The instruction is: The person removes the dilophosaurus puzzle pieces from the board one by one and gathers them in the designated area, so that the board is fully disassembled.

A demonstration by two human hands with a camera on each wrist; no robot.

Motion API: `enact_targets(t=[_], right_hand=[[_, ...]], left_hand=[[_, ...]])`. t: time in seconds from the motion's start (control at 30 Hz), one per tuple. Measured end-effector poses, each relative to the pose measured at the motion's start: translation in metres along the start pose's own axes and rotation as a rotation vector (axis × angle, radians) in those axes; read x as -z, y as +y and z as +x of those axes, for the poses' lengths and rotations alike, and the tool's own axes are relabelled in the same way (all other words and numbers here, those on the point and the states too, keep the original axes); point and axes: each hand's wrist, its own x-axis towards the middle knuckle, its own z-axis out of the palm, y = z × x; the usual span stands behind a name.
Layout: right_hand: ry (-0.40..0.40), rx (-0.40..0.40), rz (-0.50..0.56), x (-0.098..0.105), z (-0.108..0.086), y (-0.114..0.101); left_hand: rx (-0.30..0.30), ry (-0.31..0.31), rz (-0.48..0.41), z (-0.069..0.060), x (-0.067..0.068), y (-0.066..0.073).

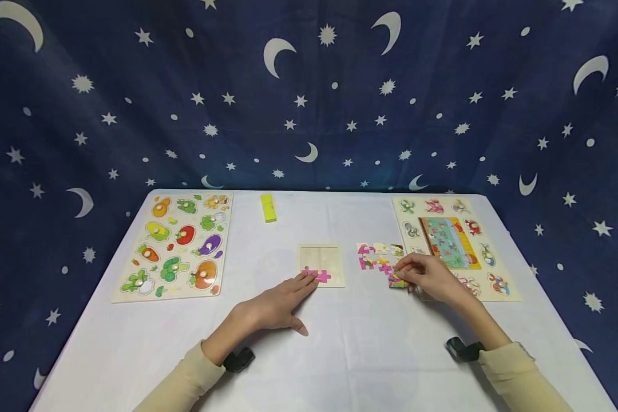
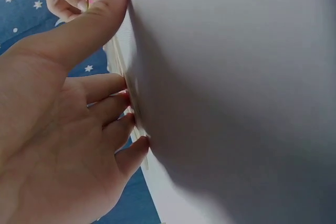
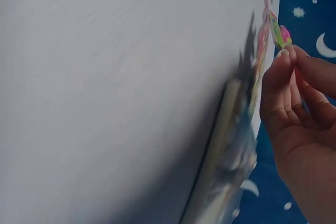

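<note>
In the head view a small square wooden puzzle tray lies mid-table, with joined pink jigsaw pieces along its lower edge. My left hand, fingers straight and thumb spread, touches the tray's lower left part and covers some of the pink. To the right, my right hand pinches a green and pink jigsaw piece between thumb and fingertips. That piece is tilted up in the right wrist view. Beside it lie several loose jigsaw pieces in pink, yellow and white.
At the left lies a wooden vegetable peg puzzle. Another peg board with sea creatures lies at the right, partly under my right hand. A yellow block sits toward the back. White cloth covers the table.
</note>
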Motion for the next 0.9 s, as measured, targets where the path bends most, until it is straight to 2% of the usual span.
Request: enact_targets(t=[0.23, 0.43, 0.73, 0.9], right_hand=[[-0.011, -0.07, 0.015, 0.008, -0.008, 0.007], [0.001, -0.03, -0.054, 0.007, -0.009, 0.009], [0.079, 0.04, -0.245, 0.0, -0.005, 0.006], [0.082, 0.051, -0.244, -0.003, -0.001, -0.002]], left_hand=[[-0.03, -0.013, 0.034, -0.001, 0.0, -0.001], [-0.037, -0.015, 0.038, -0.003, 0.001, 0.0], [-0.006, -0.027, 0.028, -0.003, 0.002, 0.001], [-0.003, -0.022, 0.035, -0.002, 0.002, 0.0]])
